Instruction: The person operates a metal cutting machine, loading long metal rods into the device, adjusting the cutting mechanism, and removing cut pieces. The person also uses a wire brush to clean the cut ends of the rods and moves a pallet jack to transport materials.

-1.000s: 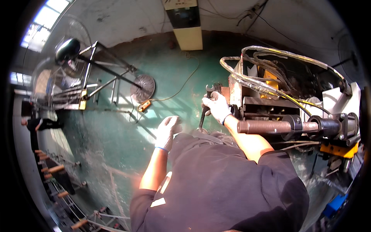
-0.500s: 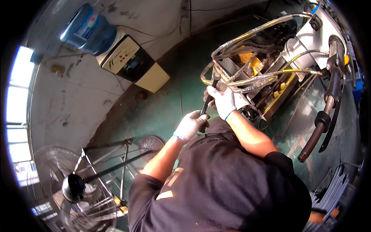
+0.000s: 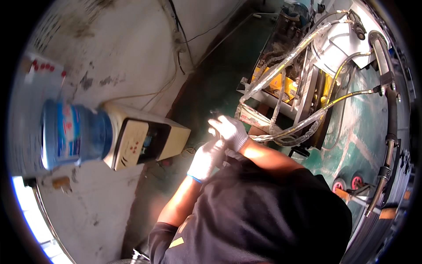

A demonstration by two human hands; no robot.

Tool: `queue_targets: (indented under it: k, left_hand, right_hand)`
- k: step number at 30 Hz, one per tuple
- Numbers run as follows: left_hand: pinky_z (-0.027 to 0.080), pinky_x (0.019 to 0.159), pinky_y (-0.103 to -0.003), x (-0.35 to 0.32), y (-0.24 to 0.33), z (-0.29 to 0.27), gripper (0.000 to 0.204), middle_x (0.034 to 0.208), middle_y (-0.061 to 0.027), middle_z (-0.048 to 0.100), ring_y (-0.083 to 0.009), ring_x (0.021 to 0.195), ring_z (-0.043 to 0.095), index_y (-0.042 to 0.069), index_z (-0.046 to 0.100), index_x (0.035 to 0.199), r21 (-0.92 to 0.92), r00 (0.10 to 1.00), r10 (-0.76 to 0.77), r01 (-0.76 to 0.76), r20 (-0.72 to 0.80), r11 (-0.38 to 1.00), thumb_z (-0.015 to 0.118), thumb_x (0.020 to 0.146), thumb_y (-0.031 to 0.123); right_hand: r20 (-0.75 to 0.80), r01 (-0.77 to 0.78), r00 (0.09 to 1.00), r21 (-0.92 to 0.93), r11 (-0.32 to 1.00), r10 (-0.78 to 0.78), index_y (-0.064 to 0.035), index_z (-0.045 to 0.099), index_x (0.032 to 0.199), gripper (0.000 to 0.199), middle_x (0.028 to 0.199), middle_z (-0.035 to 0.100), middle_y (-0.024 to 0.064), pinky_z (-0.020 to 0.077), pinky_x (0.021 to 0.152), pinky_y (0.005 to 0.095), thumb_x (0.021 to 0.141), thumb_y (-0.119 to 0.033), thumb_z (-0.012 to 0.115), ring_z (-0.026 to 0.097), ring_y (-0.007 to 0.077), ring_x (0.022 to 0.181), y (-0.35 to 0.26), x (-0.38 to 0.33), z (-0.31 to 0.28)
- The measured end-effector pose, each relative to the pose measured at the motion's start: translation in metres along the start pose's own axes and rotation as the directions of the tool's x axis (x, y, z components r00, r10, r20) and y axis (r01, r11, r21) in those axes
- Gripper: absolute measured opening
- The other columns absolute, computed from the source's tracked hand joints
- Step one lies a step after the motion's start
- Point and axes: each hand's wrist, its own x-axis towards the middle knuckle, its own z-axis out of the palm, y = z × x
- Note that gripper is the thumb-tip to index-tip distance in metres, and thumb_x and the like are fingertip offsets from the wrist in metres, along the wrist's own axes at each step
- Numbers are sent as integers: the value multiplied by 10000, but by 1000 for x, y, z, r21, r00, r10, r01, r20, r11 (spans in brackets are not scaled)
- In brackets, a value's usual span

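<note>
Both my hands wear white work gloves with blue cuff edges and are close together in front of my body. My right hand (image 3: 231,132) is closed around a dark open-end wrench (image 3: 214,114), whose end sticks out beyond the fingers. Just below and to the left, my left hand (image 3: 206,157) is closed at the lower part of the wrench, which the gloves mostly hide. Motion blurs both hands a little.
On the right stands a machine frame (image 3: 303,110) with wrapped hoses (image 3: 281,66) and yellow parts inside. A long metal bar (image 3: 391,114) is farther right. A water dispenser (image 3: 132,141) with a blue bottle (image 3: 72,134) stands left against the wall.
The view has turned, so the dispenser and machine sit differently in it. My hands have drawn closer together, and less of the wrench shows.
</note>
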Motion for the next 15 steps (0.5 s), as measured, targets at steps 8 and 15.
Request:
queue_targets:
  k: [8, 15]
  left_hand:
    - [553, 629, -344, 152, 95, -122, 302, 823, -81, 694, -172, 672, 647, 12, 705, 1127, -182, 980, 78, -112, -181, 977, 622, 1157, 301]
    - [547, 619, -326, 331, 159, -175, 229, 838, -63, 727, -155, 692, 670, 28, 739, 1080, 84, 998, 45, -47, 33, 995, 674, 1109, 246]
  right_hand:
    - [-44, -330, 943, 36, 943, 331, -96, 786, 1125, 243, 1011, 792, 144, 618, 860, 483, 1103, -273, 621, 761, 386, 966, 93, 139, 52]
    - [-114, -592, 805, -94, 800, 582, -98, 763, 1009, 347, 972, 778, 146, 602, 848, 506, 1122, -350, 553, 750, 399, 964, 175, 230, 38]
